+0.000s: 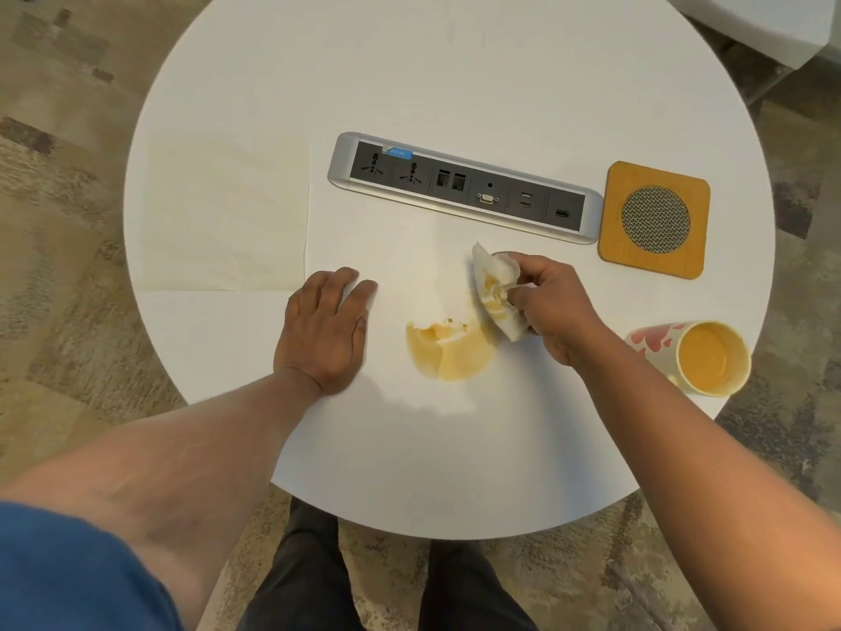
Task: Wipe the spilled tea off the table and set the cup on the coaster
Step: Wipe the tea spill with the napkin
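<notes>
From the head camera, the right hand (553,307) pinches a crumpled paper napkin (496,293) between thumb and fingers, holding it just above the round white table (455,448). The napkin's lower folds are already stained yellow-brown. The left hand (325,325) lies spread and flat on the tabletop, apart from the mess, bracing. The spilled tea (448,350) sits as a tan puddle between the two hands, just below and left of the napkin.

The wiping step looks only partly done — most of the puddle remains. To do it well, I would turn a dry white face of the napkin downward, press it onto the puddle's middle to soak, then sweep from the edges inward so the tea does not spread toward the socket strip (464,189).

The cup (696,357) lies on its side near the table's right edge, mouth toward the camera, well apart from the coaster (614,220) — it needs standing up there afterward.
</notes>
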`<state>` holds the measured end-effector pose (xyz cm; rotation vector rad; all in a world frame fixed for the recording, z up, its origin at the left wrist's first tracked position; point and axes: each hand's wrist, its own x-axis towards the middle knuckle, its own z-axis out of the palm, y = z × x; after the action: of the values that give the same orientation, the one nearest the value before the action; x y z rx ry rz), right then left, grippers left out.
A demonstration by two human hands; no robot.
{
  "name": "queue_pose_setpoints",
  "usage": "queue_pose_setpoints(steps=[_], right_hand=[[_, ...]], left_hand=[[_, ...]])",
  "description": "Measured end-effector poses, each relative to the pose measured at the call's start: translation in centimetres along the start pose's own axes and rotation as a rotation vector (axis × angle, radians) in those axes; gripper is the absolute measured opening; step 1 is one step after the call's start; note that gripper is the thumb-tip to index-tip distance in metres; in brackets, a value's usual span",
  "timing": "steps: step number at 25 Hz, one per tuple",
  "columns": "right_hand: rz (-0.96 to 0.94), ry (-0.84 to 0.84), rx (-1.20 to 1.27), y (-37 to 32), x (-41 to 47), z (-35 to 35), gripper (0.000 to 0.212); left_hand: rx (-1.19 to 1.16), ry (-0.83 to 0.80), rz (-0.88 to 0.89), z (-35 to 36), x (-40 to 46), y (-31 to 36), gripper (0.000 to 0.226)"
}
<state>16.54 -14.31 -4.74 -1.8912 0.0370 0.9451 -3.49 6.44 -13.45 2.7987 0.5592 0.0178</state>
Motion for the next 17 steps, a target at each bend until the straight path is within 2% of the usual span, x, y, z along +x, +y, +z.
queue_pose_setpoints(steps=[4, 8, 11, 14, 15, 17], right_hand=[[-0.043, 0.099, -0.113, 0.4, 0.1, -0.7, 0.035], [-0.040, 0.113, -0.041, 0.3, 0.3, -1.3, 0.022], [-0.171, 0.113, -0.233, 0.4, 0.5, -1.6, 0.007], [-0.267, 0.094, -0.434, 0.2, 1.0, -1.6, 0.037], [-0.309, 0.112, -0.527, 0.2, 1.2, -1.6, 0.041], [-0.480, 0.196, -0.696, 0.1, 1.6, -1.4, 0.035]], left_hand=[[-0.012, -0.003, -0.004, 0.0, -0.1, 0.1, 0.044], [-0.015, 0.000, -0.001, 0.1, 0.0, 0.1, 0.043], [-0.016, 0.006, -0.005, 0.0, 0.0, 0.1, 0.042], [-0.017, 0.000, -0.009, -0.1, -0.1, 0.0, 0.042], [-0.015, -0.003, -0.009, -0.1, -0.1, 0.0, 0.042], [-0.011, -0.012, -0.011, 0.0, -0.1, 0.1, 0.043]])
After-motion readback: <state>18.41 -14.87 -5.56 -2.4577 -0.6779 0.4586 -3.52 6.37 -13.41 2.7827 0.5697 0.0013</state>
